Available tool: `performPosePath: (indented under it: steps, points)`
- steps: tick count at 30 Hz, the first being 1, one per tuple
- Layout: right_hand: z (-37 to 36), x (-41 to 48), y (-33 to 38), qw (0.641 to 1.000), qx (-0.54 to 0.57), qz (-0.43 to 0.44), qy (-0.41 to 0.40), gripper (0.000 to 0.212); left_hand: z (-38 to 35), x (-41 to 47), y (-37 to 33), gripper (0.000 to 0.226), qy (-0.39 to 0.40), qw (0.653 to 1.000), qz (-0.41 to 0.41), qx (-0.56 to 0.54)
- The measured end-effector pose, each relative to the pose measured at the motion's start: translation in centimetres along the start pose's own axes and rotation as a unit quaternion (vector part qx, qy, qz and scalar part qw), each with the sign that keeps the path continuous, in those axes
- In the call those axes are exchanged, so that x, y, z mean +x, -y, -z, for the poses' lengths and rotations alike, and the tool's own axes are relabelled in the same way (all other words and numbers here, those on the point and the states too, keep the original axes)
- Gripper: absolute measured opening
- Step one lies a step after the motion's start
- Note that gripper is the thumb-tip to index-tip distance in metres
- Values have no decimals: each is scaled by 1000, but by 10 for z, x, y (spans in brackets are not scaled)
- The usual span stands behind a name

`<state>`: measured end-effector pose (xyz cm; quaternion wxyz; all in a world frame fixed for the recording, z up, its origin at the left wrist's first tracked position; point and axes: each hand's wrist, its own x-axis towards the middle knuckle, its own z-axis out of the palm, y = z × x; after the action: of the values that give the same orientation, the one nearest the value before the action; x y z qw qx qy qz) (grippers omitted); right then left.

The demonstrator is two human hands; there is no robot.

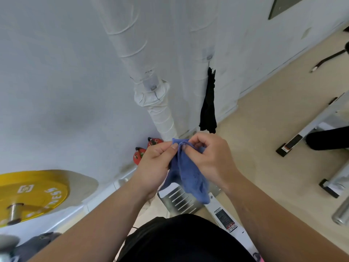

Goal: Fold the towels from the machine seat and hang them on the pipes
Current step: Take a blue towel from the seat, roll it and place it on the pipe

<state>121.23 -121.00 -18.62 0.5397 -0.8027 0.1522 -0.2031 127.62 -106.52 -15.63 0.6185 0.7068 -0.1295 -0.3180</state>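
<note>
1. The blue towel (190,178) hangs in mid-air between both hands, near the middle of the view. Its lower end droops over a slotted metal plate (179,202) of the machine.
2. The left hand (154,161) pinches the towel's top edge between thumb and forefinger. The right hand (209,154), just beside it, grips the same edge with curled fingers. Holding the two points so close together looks like a way to match corners or to find a loop for hanging; I cannot tell which.
3. Farther off, two white-wrapped pipes run down the wall. The left pipe (160,114) carries a small bare hook (154,88), probably the place meant for this towel.
4. On the right pipe (200,72) a black towel (208,106) hangs from a similar hook, so one part of the task seems done.
5. A yellow weight plate (32,193) sits at the near left, well apart from the work.
</note>
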Motion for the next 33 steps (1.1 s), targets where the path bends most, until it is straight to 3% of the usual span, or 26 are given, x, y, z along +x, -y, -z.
performPosePath:
  steps: [8,16,20,25,33]
  points:
    - [19,-7,-1,989,140,-43,28,13,-19,-1,-8,36,6,999,-26,23]
    - [29,-14,-2,986,156,-57,-17,25,-28,-5,-10,36,31,999,-15,13]
    - [36,-15,-2,988,140,-61,-12,27,-35,-9,-10,27,46,997,-43,49]
    - [37,-18,-4,992,108,-62,-21,28,-42,-9,-6,26,3,997,-40,66]
    - [39,-22,-23,1000,12,4,3,26,-45,-5,-8,34,-27,995,-41,85]
